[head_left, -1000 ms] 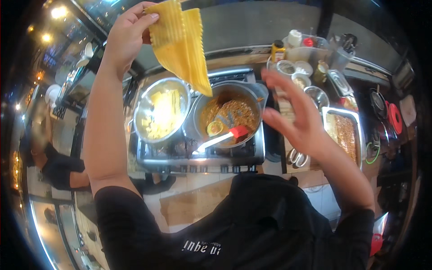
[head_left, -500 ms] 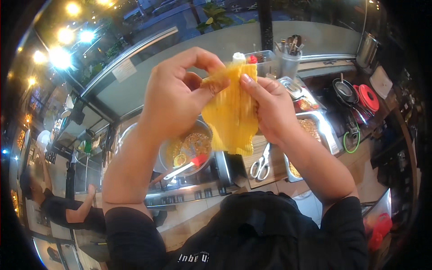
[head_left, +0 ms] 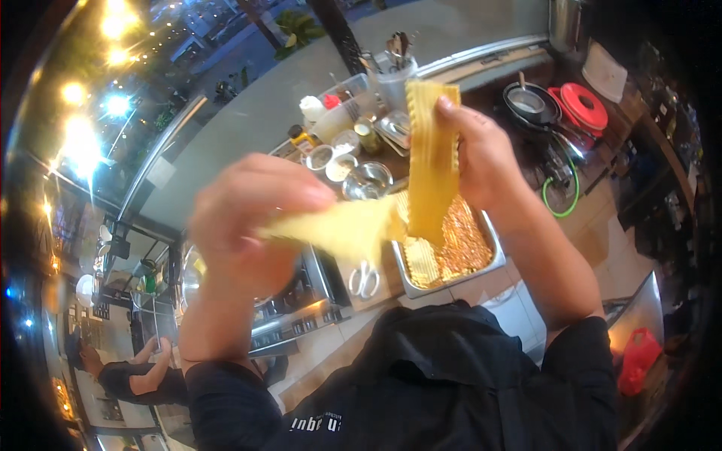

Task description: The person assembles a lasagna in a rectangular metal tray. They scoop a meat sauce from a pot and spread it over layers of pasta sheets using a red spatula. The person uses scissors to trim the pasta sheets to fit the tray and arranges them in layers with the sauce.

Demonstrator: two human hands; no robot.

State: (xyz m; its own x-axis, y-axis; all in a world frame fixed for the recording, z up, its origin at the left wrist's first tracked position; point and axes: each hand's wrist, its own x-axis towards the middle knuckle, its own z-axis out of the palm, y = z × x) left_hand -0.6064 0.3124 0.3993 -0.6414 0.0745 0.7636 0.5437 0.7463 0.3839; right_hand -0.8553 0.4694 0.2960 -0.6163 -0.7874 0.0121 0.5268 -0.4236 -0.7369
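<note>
My right hand pinches a long yellow lasagne sheet by its top, and the sheet hangs down over a metal baking tray filled with a red-brown sauce layer and a few pasta sheets. A second, blurred yellow pasta sheet is gripped by my left hand, stretching sideways toward the first one. Both hands are raised in front of me, above the counter.
A stove with pots lies under my left hand. Scissors rest left of the tray. Small bowls and jars, a utensil holder, a dark pan and a red lid line the back. Another person's arm shows at lower left.
The stacked pasta I held together with both hands has come apart into two sheets, one in each hand. The view has swung right, from the stove to the baking tray.
</note>
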